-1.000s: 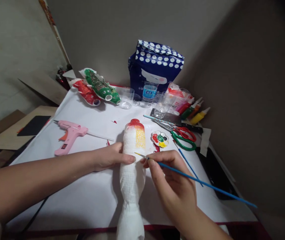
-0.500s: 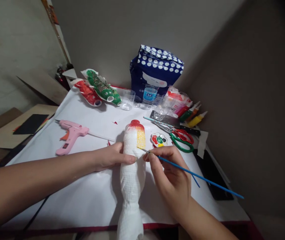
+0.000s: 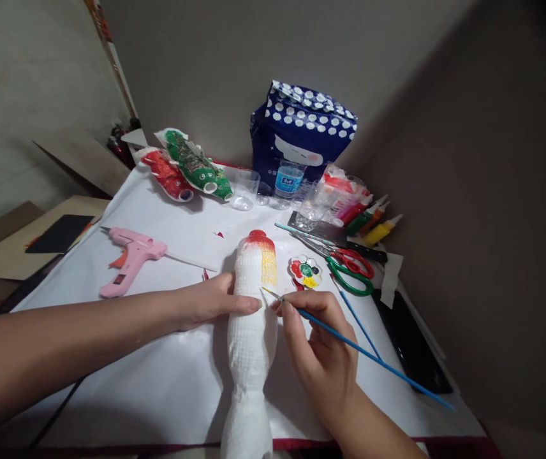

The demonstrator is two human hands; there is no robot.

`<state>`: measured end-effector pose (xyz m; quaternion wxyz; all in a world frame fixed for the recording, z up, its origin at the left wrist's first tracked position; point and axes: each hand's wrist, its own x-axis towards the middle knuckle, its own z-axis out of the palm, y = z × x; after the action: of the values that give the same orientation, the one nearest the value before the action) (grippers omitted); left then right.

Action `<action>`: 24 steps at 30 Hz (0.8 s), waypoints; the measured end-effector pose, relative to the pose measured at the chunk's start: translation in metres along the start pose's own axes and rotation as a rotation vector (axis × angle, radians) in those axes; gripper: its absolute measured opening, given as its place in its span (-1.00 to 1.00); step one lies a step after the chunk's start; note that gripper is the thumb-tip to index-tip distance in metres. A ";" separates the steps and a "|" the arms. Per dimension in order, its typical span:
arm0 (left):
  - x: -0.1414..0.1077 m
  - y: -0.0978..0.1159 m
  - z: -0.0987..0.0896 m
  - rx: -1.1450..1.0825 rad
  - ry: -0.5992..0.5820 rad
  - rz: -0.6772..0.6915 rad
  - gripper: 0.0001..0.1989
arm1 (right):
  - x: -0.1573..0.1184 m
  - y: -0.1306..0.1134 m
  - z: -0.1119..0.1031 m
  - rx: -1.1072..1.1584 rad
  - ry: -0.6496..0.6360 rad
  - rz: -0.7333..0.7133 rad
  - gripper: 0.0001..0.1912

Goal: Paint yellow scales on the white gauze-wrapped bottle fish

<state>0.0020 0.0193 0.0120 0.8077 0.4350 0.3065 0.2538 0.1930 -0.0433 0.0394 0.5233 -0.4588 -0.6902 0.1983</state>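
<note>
A white, gauze-textured bottle-shaped form point(image 3: 250, 341) lies lengthwise in front of me, narrowing near its lower end. Its neck is red, blending into a yellow patch on the right side. My left hand point(image 3: 222, 303) grips it from the left, thumb across the top; the other fingers are hidden beneath. Between the thumb and fingers of my right hand point(image 3: 323, 347) is a blue-handled paintbrush point(image 3: 383, 360). Its yellow tip points at the white surface just below the yellow patch; I cannot tell whether it touches. A flower-shaped paint palette point(image 3: 305, 273) with several colours sits to the right.
A pink glue gun point(image 3: 132, 255) lies left. Red and green fish figures point(image 3: 196, 169), clear cups point(image 3: 245, 190) and a blue bag point(image 3: 302, 134) stand behind. Scissors point(image 3: 349, 271), another paintbrush point(image 3: 356, 319), paint bottles point(image 3: 382, 231) and a black flat object point(image 3: 414, 347) are on the right.
The brush tip has shifted slightly down from the yellow patch, and its handle end has dipped. Yellow marks extend a little on the left edge. My left hand keeps its grip.
</note>
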 end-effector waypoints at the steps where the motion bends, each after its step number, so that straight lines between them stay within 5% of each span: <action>1: 0.000 0.000 0.000 0.006 0.004 0.004 -0.31 | 0.000 0.001 0.000 -0.001 -0.002 0.002 -0.86; 24: 0.001 -0.002 0.004 0.055 -0.001 0.073 -0.32 | -0.002 0.001 -0.006 -0.037 -0.016 -0.030 -0.81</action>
<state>0.0058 0.0170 0.0120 0.7858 0.4680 0.2968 0.2746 0.1986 -0.0459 0.0394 0.5121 -0.4563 -0.7047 0.1813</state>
